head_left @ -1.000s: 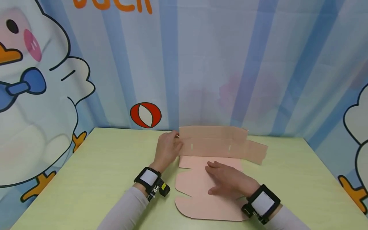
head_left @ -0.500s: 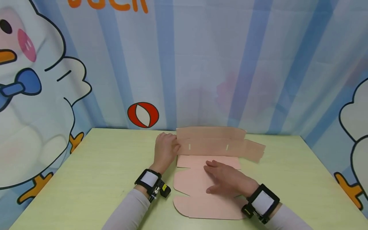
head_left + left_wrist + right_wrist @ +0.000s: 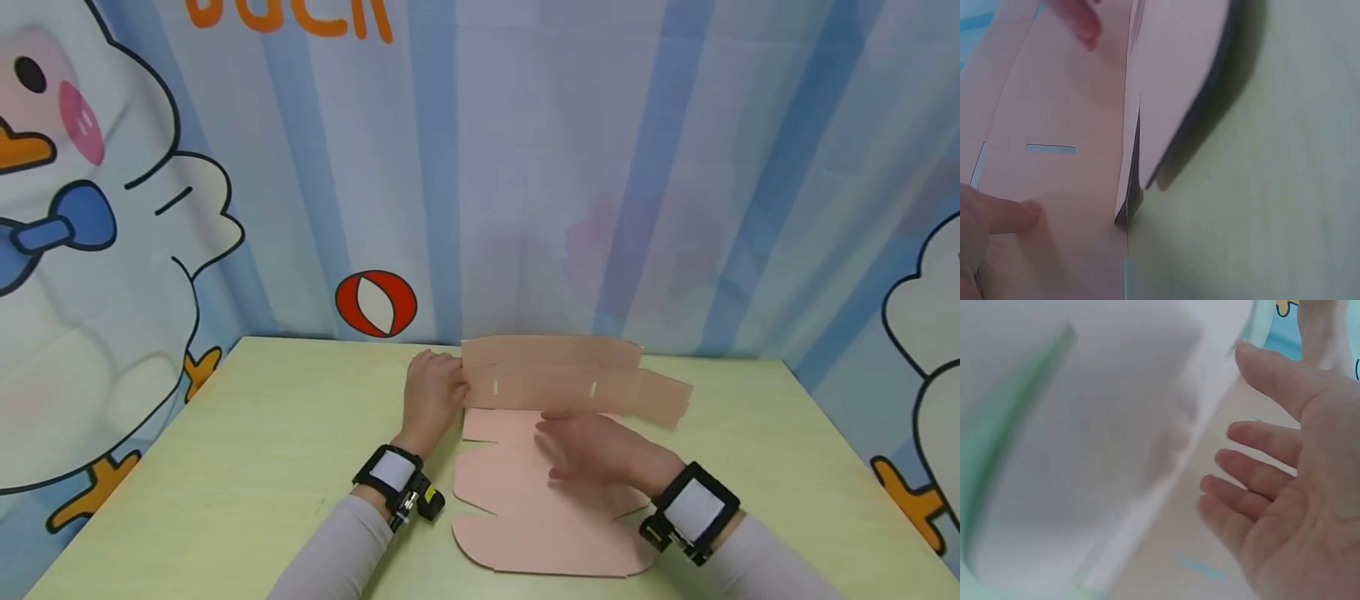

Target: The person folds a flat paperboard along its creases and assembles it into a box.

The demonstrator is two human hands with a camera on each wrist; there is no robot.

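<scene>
A pinkish-brown cardboard box blank (image 3: 555, 546) lies unfolded on the table, its notched panels towards me. At the back, a slotted panel (image 3: 543, 387) stands bent up, with a flap angled out on its right. My left hand (image 3: 431, 396) grips the left end of that panel; the left wrist view shows the thumb (image 3: 1019, 215) on its inner face near a slot, the other fingers mostly hidden. Over the middle of the blank, my right hand (image 3: 600, 450) has its fingers extended towards the panel. In the right wrist view its loosely spread fingers (image 3: 1254, 469) hold nothing.
The pale green table (image 3: 300, 442) extends to both sides of the cardboard. Behind it hangs a blue striped curtain (image 3: 525, 167) with a printed duck (image 3: 112, 333) and a red-and-white ball (image 3: 375, 303). Each wrist wears a strapped-on camera mount.
My right hand has shifted slightly away from me and to the right, closer to the bent-up panel. The left hand keeps its grip at the panel's left end.
</scene>
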